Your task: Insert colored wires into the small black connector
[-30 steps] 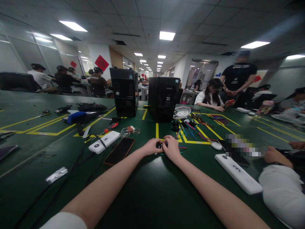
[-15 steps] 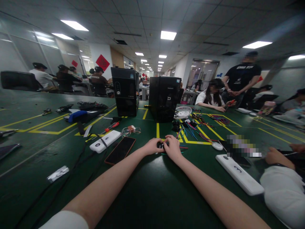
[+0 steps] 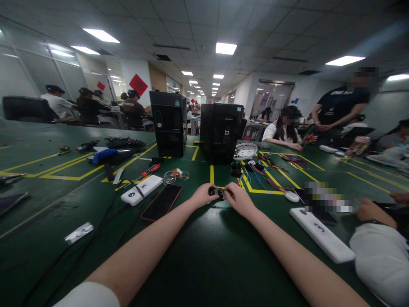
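At the middle of the green table [image 3: 198, 264], my left hand [image 3: 203, 195] grips a small black part [image 3: 217, 192], perhaps a connector; its exact kind is too small to tell. My right hand [image 3: 240, 198] is closed in a pinch at the part's right side, and whatever sits between those fingertips is hidden. Just below the part a thin green wire [image 3: 223, 207] runs toward the right hand. Left of my hands lies a dark phone [image 3: 162, 202] with an orange-brown edge, beside a white power bank [image 3: 142, 190] with a black cable across it.
Two black computer towers [image 3: 168, 123] stand ahead. Loose coloured wires [image 3: 255, 175] and a white basket [image 3: 245, 151] lie to their right. A red screwdriver [image 3: 151, 170] is at left. Another white power bank [image 3: 321, 234] lies near a co-worker's sleeve [image 3: 380, 260] at right.
My right hand has drawn slightly right from my left, baring more of the black part. The wire ends right of my hand no longer show. A standing person at the back has moved right.
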`<state>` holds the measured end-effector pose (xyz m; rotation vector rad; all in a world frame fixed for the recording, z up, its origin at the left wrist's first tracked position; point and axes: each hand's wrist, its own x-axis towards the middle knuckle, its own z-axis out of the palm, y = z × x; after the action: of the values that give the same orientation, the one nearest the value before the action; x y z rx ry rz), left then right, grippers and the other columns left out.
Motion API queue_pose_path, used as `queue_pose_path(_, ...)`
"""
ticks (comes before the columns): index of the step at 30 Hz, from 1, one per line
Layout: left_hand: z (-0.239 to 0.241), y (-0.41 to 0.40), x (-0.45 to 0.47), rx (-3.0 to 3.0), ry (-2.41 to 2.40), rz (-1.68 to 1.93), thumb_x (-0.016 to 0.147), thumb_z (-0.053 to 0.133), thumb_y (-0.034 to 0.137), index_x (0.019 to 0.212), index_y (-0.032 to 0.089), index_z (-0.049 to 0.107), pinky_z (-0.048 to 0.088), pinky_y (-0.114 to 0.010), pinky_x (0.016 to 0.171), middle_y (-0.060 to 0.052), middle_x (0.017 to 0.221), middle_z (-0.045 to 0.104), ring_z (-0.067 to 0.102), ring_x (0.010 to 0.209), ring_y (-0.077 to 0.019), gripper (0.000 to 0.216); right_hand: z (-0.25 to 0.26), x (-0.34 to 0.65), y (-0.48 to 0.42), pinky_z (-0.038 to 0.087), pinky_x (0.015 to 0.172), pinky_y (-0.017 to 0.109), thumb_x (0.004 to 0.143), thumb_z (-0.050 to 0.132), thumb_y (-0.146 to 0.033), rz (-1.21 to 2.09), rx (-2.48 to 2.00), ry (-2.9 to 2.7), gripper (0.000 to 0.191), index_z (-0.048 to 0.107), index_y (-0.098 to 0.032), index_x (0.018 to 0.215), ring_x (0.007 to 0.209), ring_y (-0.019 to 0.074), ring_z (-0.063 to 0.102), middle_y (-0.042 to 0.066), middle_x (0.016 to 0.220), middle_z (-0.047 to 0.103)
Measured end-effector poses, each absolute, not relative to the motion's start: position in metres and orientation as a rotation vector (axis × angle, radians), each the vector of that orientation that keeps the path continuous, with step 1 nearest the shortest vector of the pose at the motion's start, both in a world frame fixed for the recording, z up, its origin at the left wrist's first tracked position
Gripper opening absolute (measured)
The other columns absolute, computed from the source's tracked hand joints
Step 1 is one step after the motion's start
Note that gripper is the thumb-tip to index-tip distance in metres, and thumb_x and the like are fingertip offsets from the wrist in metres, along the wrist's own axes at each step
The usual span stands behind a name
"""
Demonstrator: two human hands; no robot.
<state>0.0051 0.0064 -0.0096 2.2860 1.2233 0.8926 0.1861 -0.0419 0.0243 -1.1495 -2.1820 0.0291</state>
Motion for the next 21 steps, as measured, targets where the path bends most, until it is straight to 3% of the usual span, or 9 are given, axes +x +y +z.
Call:
queue_pose_path(7,-0.007,0.006,0.004,2.280,1.211,0.865,0.067,0.063,0.026,0.098,0.017,0.061,0.043,-0.032,0.082,-0.007,0.100,0.063,0.056,0.093,-0.0225,0.032,0.021,0.167,-0.059,0.037,0.075,0.028,0.082,0.046,-0.020,-0.043,-0.998,-2.526,0.011,0.056,-0.018,0.085,0.081,0.0158,0.052,0.005,0.083,0.059)
queue_pose_path(16,-0.006,0.004,0.003,2.313,1.188,0.795,0.068,0.066,0.035,0.104,0.019,0.059,0.041,-0.035,0.087,-0.006,0.106,0.062,0.055,0.098,-0.0231,0.040,0.014,0.192,-0.034,0.037,0.077,0.031,0.082,0.046,-0.019,-0.216,-1.315,-2.202,0.019,0.058,-0.017,0.098,0.088,0.0184,0.051,0.007,0.092,0.057)
queue_pose_path(21,-0.003,0.002,0.003,2.351,1.136,0.767,0.071,0.062,0.042,0.104,0.020,0.060,0.042,-0.033,0.086,-0.005,0.103,0.063,0.055,0.096,-0.0223,0.039,0.011,0.190,-0.034,0.036,0.075,0.031,0.082,0.049,-0.020,-0.258,-1.335,-2.300,0.014,0.061,-0.017,0.089,0.084,0.0178,0.051,0.005,0.086,0.058)
